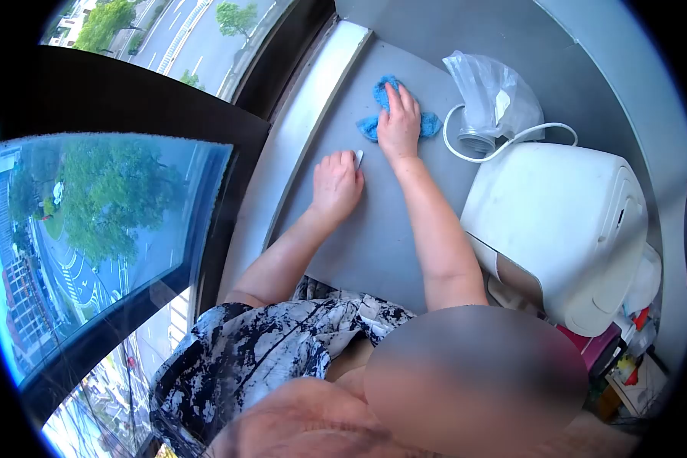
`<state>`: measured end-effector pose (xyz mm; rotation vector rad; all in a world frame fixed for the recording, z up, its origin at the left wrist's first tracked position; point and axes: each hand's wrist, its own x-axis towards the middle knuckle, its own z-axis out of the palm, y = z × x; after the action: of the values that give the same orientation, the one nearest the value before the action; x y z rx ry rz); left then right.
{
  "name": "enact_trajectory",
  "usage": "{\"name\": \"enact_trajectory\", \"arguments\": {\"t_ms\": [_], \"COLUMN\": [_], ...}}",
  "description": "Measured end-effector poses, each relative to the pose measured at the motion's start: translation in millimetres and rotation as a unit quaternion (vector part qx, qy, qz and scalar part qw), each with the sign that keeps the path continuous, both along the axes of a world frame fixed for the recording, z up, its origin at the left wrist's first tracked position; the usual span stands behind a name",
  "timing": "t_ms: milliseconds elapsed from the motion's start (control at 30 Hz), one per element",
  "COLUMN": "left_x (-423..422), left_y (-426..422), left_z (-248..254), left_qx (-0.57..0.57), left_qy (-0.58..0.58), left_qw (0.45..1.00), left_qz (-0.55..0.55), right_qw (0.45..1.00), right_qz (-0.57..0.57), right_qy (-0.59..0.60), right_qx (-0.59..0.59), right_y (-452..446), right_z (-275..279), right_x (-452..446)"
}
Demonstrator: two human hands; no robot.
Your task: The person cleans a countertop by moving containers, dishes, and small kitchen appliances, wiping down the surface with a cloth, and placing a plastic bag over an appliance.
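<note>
My right hand rests on a crumpled blue cloth on the grey surface. Its fingers press down over the cloth, which shows on both sides of the hand and beyond the fingertips. To the left, my left hand is closed in a loose fist, close to the white window ledge. A small flat white piece sticks out between its thumb and fingers; the rest of that piece is hidden in the hand, and its kind cannot be made out.
A white appliance with a white cord stands at the right. Behind it, a clear plastic bag lies around a clear container. Along the left run a white ledge and a dark-framed window. Various items crowd the lower right.
</note>
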<state>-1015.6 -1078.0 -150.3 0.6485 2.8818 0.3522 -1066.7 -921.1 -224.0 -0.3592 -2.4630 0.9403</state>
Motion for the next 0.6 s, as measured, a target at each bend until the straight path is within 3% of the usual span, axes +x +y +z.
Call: {"name": "enact_trajectory", "arguments": {"t_ms": [67,167,233,333,433,533,600], "left_x": [4.3,16.7,33.6,54.8,57.4,44.8,41.8], "left_y": [-4.2,-21.0,-24.0,-18.0,-20.5,-31.0,-38.2], "left_z": [-2.5,-0.8,3.0,-1.3,0.1,4.0,9.0], "left_qx": [-0.026,-0.006,-0.003,0.017,0.072,0.157,0.201], "left_qy": [-0.042,-0.062,-0.047,-0.031,-0.035,-0.051,-0.058], "left_qw": [0.999,0.998,0.999,0.999,0.997,0.986,0.978], "left_qz": [0.0,0.006,-0.002,-0.018,-0.02,-0.018,0.005], "right_qw": [0.995,0.991,0.998,0.989,0.986,0.983,0.979], "right_qz": [0.072,0.05,-0.02,-0.03,0.013,0.16,0.182], "right_qy": [0.001,0.073,0.05,-0.09,-0.143,-0.084,-0.092], "right_qx": [-0.063,-0.096,0.037,0.113,0.081,0.028,-0.004], "right_y": [3.9,33.8,59.8,71.8,62.4,46.5,47.0], "right_z": [-1.5,11.3,9.9,-5.5,-7.7,-9.2,3.1], "right_x": [-18.5,-60.9,-85.4,-92.7,-86.2,-41.0,-14.2]}}
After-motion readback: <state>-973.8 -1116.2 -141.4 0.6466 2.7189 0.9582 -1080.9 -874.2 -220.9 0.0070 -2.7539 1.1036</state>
